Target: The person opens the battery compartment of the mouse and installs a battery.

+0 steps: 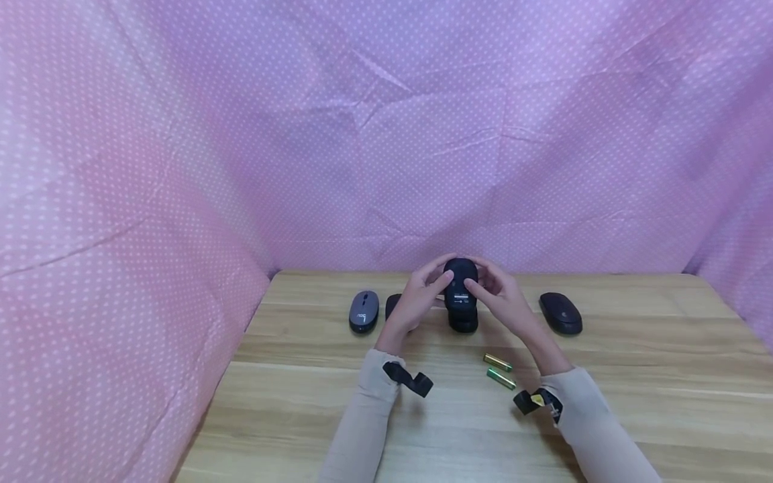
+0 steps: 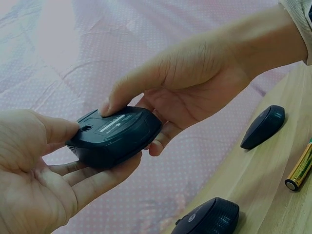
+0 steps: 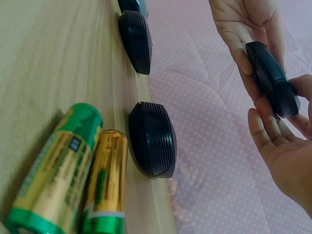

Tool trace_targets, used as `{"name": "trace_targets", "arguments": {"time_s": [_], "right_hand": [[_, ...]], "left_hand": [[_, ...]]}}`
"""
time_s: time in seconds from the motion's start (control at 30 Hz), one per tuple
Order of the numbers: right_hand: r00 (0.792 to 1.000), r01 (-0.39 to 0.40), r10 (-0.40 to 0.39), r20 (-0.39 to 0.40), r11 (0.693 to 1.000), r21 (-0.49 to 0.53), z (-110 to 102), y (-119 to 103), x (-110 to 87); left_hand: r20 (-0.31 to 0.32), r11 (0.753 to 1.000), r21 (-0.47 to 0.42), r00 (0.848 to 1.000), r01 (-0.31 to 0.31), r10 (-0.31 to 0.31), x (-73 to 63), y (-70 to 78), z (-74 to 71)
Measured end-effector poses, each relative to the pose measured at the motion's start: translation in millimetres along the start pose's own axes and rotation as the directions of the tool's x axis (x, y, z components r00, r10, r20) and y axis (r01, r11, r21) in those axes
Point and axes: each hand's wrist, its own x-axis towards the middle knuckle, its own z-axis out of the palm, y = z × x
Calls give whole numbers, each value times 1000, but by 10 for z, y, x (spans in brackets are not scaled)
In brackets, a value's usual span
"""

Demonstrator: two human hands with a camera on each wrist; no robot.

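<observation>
Held mouse: black mouse [image 1: 461, 285], underside up, raised between both hands at lower centre of the head view.
Underside label: white label strip [image 2: 111, 125] with small print and pale marks below it; wording too small to read.
Left hand [image 1: 418, 295]: pinches the held mouse, thumb on its underside, fingers curled beneath.
Right hand [image 1: 504, 298]: grips the same mouse, thumb pressed on the underside, fingers behind.
Grey mouse [image 1: 364, 308]: lower centre-left of the head view, on the table [image 1: 664, 376]; pale brand lettering, inverted, not surely legible.
Dark mouse [image 1: 392, 304]: just right of the grey one, partly hidden by the left hand.
Central mouse [image 1: 464, 324]: black, on the table, partly covered by the held mouse in the head view.
Right-hand mouse [image 1: 560, 313]: black, lower right of the head view.
Batteries [image 1: 500, 378]: two, green and gold, side by side below the right hand; printing blurred.
Backdrop [image 1: 386, 134]: pink cloth, white dots.
</observation>
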Motion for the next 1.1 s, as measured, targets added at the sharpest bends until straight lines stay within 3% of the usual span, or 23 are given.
{"name": "trace_targets", "arguments": {"time_s": [0.37,0.53,1.1], "right_hand": [[998,23,-25,-56,999,-48,16,-18,3],[999,19,-22,-46,998,-52,8,-40,-1],[1000,-4,-1,-32,989,-145,-59,-49,10]], "left_hand": [[-30,999,45,999,16,-14,7,7,25],[-32,999,43,999,28,-26,3,10,22],[37,996,51,997,66,-68,11,-45,-40]]}}
